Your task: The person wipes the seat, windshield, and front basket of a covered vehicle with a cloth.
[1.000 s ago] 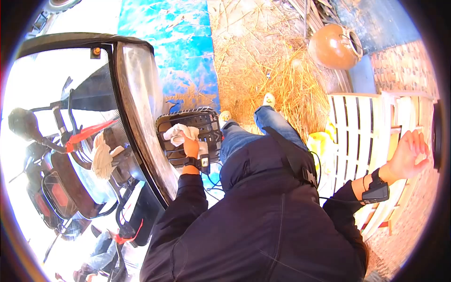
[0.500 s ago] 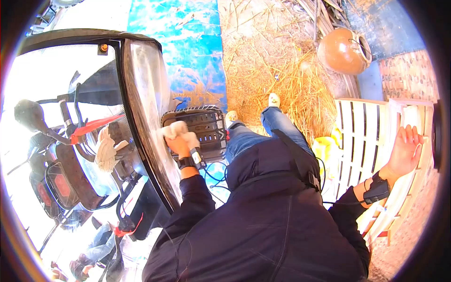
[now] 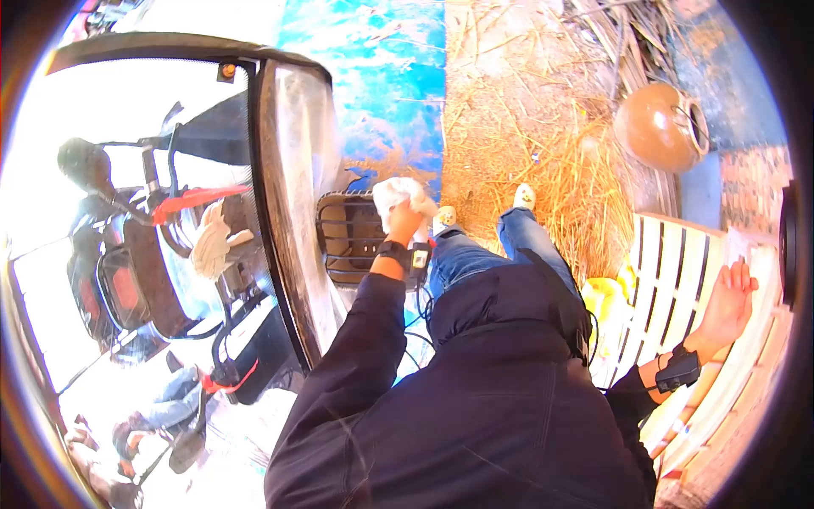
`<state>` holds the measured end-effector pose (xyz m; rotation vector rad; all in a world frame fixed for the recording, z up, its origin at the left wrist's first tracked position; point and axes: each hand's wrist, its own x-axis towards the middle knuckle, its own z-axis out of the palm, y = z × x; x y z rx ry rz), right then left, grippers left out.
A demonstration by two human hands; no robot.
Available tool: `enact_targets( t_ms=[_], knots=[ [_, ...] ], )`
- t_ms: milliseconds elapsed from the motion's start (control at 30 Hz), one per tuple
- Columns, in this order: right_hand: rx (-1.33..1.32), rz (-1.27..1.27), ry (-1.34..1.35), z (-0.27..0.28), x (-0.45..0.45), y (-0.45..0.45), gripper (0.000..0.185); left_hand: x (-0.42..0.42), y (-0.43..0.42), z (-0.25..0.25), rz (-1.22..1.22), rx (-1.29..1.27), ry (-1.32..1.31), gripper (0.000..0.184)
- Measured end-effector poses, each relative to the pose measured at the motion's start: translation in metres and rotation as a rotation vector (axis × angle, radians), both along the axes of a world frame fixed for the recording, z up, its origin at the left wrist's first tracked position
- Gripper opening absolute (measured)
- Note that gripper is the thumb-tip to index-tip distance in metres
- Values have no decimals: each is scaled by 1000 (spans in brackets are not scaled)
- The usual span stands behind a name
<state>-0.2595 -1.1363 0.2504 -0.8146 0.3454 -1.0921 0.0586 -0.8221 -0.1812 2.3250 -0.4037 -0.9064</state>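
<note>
My left hand [image 3: 405, 222] is closed around a crumpled white cloth [image 3: 395, 197]. The cloth is over the right side of a dark slatted basket [image 3: 352, 242], beside my leg; I cannot tell whether it touches the basket. On the other side, my right hand [image 3: 727, 305] is by a pale wooden slatted frame [image 3: 674, 263], with its fingers partly stretched out and nothing seen in it. Both wrists wear small dark devices.
A dark-framed clear panel [image 3: 264, 170] stands at left, with handlebars and a pale glove [image 3: 216, 242] seen through it. A brown clay jar [image 3: 657, 127] lies at the upper right near straw [image 3: 577, 170]. Beside the frame is a yellow bag [image 3: 604, 301].
My left hand has moved right with the cloth, from the panel's edge across the basket. My right hand has shifted slightly down along the wooden frame. The whole view has shifted a little.
</note>
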Motion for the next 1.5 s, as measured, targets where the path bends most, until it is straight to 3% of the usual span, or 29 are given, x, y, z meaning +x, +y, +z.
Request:
enact_targets(
  t_ms=[100,167,233,300,367,433,567,633,667,767,833,900,933,1033,1067,1167,1333,1500],
  knots=[
    [-10,59,17,-16,-4,-18,18,18,-16,63,124,-62,-29,34],
    [26,54,37,-27,-7,-30,15,23,-10,58,150,-63,-95,41],
    [18,112,30,-33,-11,-39,13,22,-6,77,304,62,-438,53],
    [22,92,63,-34,-12,-42,13,14,16,88,373,148,-512,68],
    [25,123,56,-34,-18,-45,14,0,53,73,381,277,-580,68],
    [38,70,91,-34,-24,-46,13,-15,75,100,363,555,-321,72],
    [25,81,117,-39,-27,-40,12,-57,140,36,330,708,-22,78],
    [-3,56,195,-44,-25,-36,12,-70,150,-4,313,510,35,79],
    [51,64,217,-48,-21,-36,12,-69,141,0,298,434,74,80],
    [186,171,267,-82,0,-31,13,-62,90,3,91,320,113,46],
    [242,321,438,-100,45,-4,17,-69,77,-26,30,13,120,32],
    [216,380,689,-108,88,31,16,-70,74,-40,238,-98,218,35],
    [168,517,733,-116,99,38,16,-66,74,-17,295,-163,273,37],
    [41,594,787,-114,141,75,18,-47,78,44,487,-378,514,37],
    [-26,674,836,-116,152,83,18,-42,88,29,484,-396,503,37],
    [-98,807,854,-132,172,104,19,-26,85,75,452,-497,450,39],
    [-76,1012,863,-147,183,133,22,-11,52,167,279,-803,492,57],
    [-25,1068,820,-152,179,128,30,-12,16,224,-49,-749,473,66]
  ],
)
